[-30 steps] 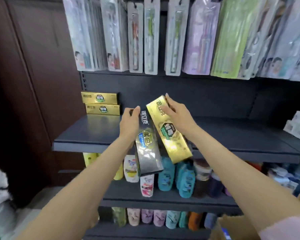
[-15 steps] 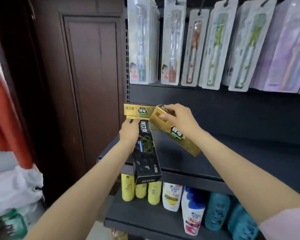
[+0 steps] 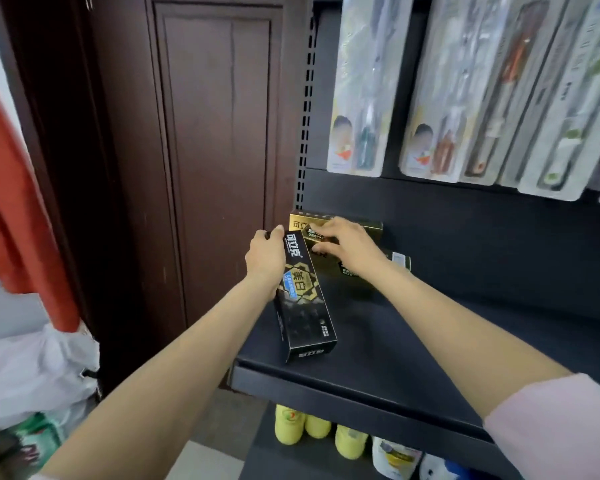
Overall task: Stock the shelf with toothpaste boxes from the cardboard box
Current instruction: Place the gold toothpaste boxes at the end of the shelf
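A dark wooden door is filling the left of the view beside the black shelf, whose back corner is carrying a stack of gold toothpaste boxes, with toothbrush packs hanging above and yellow bottles standing on the level below. The left hand is gripping the upper end of a black toothpaste box, its lower end reaching out over the shelf's front. The right hand is curling its fingers round a gold toothpaste box, holding it against the stack; the cardboard box is lying out of view.
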Demonstrator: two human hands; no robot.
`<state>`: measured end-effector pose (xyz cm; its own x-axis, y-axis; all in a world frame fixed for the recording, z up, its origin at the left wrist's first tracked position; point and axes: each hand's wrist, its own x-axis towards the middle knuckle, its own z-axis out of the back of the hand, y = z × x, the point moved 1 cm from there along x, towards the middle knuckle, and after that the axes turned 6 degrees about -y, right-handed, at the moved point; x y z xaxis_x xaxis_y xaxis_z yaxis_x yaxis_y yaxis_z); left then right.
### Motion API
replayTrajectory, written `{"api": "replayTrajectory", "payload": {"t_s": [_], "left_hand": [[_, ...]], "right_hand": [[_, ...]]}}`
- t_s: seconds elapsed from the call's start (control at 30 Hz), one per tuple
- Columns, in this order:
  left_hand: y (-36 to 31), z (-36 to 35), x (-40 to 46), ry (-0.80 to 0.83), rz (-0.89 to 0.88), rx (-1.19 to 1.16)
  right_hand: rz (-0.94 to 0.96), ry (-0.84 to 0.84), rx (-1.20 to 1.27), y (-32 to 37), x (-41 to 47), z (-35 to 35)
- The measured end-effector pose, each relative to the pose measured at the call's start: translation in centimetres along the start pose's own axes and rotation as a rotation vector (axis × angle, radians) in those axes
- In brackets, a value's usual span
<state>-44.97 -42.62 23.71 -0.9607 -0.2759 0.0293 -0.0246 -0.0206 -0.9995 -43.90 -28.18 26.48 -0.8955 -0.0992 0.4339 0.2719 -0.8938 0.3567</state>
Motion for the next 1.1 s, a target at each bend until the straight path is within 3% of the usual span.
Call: {"api": "replayTrajectory", "payload": {"t_s": [0.37,0.43,0.5,0.6,0.7,0.8,0.9,1.0,1.1], "left_hand": [[1.7,1.7,6.8,0.107,0.104,-0.098],[2.2,1.4,7.2,0.109,0.114,-0.131],[2.1,1.1,7.1,0.088,0.113,-0.183],[1.1,0.0,6.6,0.039,0.103,-0.235],[-0.2,-0.8,5.7,0.046,0.055,-0.321],[-0.9,-1.2,5.8,0.181,-0.057,-0.350],[-1.1,-1.0,6.9,0.265,-0.241,-0.176],[-0.7,-1.0,7.1,0.227,-0.374,0.065],[0.0,-1.1,7.3,0.205,-0.479,0.301]], "right_hand": [[-0.092,0.012,-0.194,-0.4,3.5,-6.2],[-0.106,-0.041,-0.093,-0.4,2.9,-6.0],[-0.197,-0.099,0.181,0.6,2.0,-4.8],[-0.322,0.108,0.522,1.9,0.5,-3.1],[-0.251,0.160,0.538,1.9,0.0,-1.8],[-0.185,-0.011,0.314,0.7,0.5,-0.4],[-0.137,-0.160,-0.059,-0.5,1.2,0.7],[-0.068,-0.148,-0.348,-1.0,2.1,0.7],[-0.046,-0.118,-0.462,-1.5,2.5,-1.0]]}}
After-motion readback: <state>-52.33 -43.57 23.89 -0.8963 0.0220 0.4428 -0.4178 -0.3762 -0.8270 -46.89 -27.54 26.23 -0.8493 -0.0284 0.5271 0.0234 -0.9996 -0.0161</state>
